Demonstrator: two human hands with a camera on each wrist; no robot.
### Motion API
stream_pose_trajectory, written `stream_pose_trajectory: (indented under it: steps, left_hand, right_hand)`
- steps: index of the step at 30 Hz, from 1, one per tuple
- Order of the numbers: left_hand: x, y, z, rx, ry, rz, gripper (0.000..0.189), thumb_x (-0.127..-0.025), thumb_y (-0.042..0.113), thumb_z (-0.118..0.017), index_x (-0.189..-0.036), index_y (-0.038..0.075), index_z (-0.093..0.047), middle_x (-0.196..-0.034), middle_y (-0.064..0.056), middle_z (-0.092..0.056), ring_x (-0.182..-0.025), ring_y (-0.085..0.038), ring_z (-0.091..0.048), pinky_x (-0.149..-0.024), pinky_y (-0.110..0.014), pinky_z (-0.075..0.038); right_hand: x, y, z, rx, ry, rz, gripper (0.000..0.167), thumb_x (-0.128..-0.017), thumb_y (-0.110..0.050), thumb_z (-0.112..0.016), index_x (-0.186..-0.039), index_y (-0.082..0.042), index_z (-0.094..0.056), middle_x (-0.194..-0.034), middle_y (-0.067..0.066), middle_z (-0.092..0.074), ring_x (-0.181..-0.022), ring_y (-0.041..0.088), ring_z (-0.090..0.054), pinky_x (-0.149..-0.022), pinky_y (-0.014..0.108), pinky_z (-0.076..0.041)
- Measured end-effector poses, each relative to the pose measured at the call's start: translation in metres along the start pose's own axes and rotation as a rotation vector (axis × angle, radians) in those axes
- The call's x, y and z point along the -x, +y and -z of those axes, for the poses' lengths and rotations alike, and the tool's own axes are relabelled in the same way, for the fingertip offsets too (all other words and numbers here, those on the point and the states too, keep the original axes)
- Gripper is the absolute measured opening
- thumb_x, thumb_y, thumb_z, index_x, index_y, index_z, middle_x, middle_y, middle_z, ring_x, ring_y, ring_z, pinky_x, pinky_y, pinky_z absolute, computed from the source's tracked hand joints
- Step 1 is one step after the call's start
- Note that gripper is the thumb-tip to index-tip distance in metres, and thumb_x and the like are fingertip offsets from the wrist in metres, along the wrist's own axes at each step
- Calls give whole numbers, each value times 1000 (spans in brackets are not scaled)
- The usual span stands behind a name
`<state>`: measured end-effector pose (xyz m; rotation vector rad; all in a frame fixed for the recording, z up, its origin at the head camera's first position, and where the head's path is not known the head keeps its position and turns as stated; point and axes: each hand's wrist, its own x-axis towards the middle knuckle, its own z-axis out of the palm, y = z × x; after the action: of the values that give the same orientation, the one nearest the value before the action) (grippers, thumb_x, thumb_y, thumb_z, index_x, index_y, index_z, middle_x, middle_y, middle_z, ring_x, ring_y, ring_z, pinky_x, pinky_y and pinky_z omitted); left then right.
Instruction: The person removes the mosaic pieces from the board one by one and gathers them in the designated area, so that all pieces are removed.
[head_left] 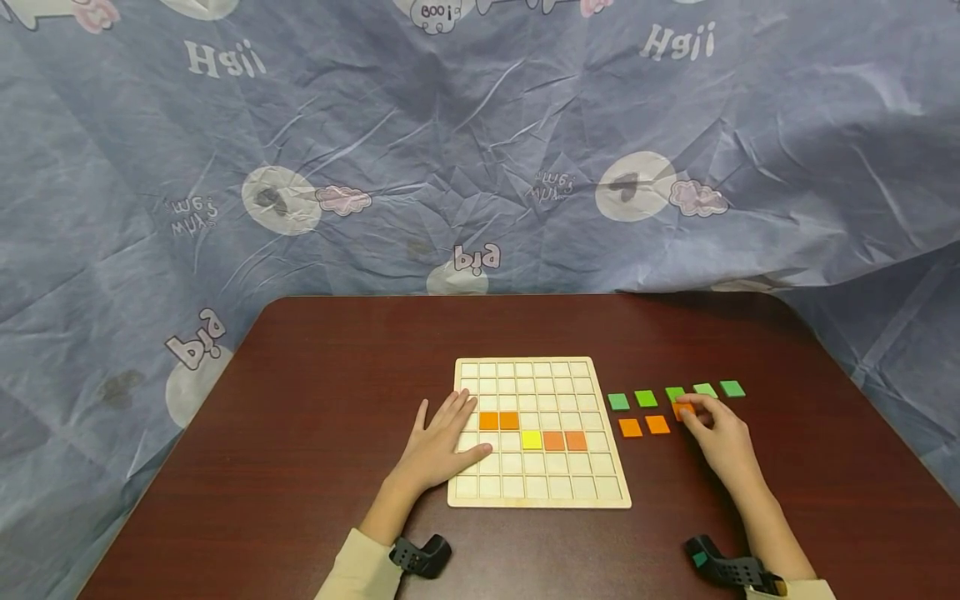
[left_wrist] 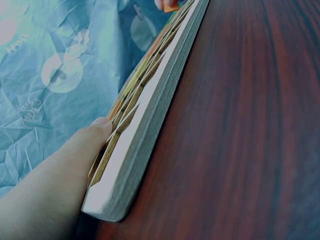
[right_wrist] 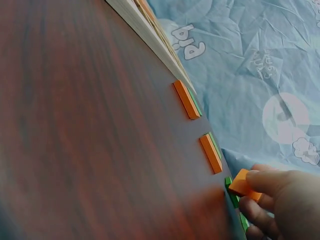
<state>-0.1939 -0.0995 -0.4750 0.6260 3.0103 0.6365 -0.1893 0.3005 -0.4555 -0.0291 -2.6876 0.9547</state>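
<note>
A pale wooden grid board (head_left: 501,492) lies on the table. Set in its cells are two dark orange tiles (head_left: 488,421), a yellow tile (head_left: 531,440) and two lighter orange-red tiles (head_left: 553,441). My left hand (head_left: 438,442) rests flat with spread fingers on the board's left edge; its thumb (left_wrist: 95,132) touches the frame. Right of the board, my right hand (head_left: 722,437) pinches an orange tile (right_wrist: 244,184) between thumb and fingers, just above the tabletop. Two more orange tiles (head_left: 630,427) lie to its left, and a row of green tiles (head_left: 646,398) lies behind.
The dark red-brown table (head_left: 337,375) extends around the board on every side. A blue-grey printed cloth (head_left: 480,150) hangs behind its far edge. Each wrist wears a black camera strap, the left one (head_left: 422,556) just above the table near the board's front corner.
</note>
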Motion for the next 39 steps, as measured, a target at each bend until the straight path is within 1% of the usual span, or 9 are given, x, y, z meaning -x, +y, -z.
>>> stream_pose_trajectory:
  steps: [5,9,12,15,18,25,33,39]
  left_hand:
    - [-1,0,-1,-7,-8,4,80,-84,65,-40,-146,20,-20,-153,3,-16,-142,-14,-13,-111,-55,1]
    - [-1,-1,-2,-10,-6,7,79,-84,65,-40,-146,21,-20,-153,3,-17,-142,-14,-13,-111,-55,0]
    - [-1,-1,-2,-4,-1,3,79,-84,64,-41,-146,20,-22,-153,2,-18,-142,-15,-14,-110,-55,0]
    - [0,0,-1,0,-10,9,79,-84,65,-40,-146,20,-21,-153,2,-17,-142,-15,-13,-110,-55,1]
    - [1,0,-1,-1,-10,14,80,-83,66,-40,-146,20,-21,-153,2,-17,-142,-14,-13,-111,-54,2]
    - [0,0,-2,2,-5,16,79,-83,65,-41,-146,21,-21,-153,3,-17,-142,-13,-13,-111,-53,2]
    - [0,1,-1,-6,1,13,80,-83,66,-40,-146,21,-20,-153,3,-17,-142,-13,-13,-111,-54,2]
    - [1,2,1,7,-6,13,79,-83,65,-40,-146,21,-20,-153,3,-16,-142,-13,-13,-111,-54,2]
  right_hand:
    - [1,7,-2,16,-13,-10,29,-91,-25,-55,-111,-6,-60,-103,16,-59,-69,-21,-35,-54,19,-40]
    - [2,11,-4,28,-8,7,28,-91,-24,-55,-111,-6,-60,-104,16,-58,-71,-23,-34,-57,19,-41]
    - [2,13,-5,36,-8,22,26,-92,-24,-54,-111,-7,-60,-103,16,-58,-72,-22,-34,-59,22,-41]
    - [3,13,-5,44,-12,35,25,-92,-23,-53,-111,-7,-60,-103,15,-57,-73,-20,-34,-59,25,-41]
    - [3,12,-6,46,-9,45,25,-92,-23,-52,-110,-8,-60,-102,14,-57,-72,-17,-36,-59,24,-40]
    - [3,14,-7,61,12,69,23,-93,-22,-52,-108,-7,-61,-98,12,-55,-67,-5,-36,-56,23,-33]
    - [3,15,-9,72,27,85,21,-92,-18,-52,-107,-6,-62,-102,14,-51,-68,-3,-34,-57,24,-32]
    - [3,16,-11,87,32,73,21,-92,-17,-53,-107,-5,-63,-102,14,-50,-68,3,-35,-57,24,-32]
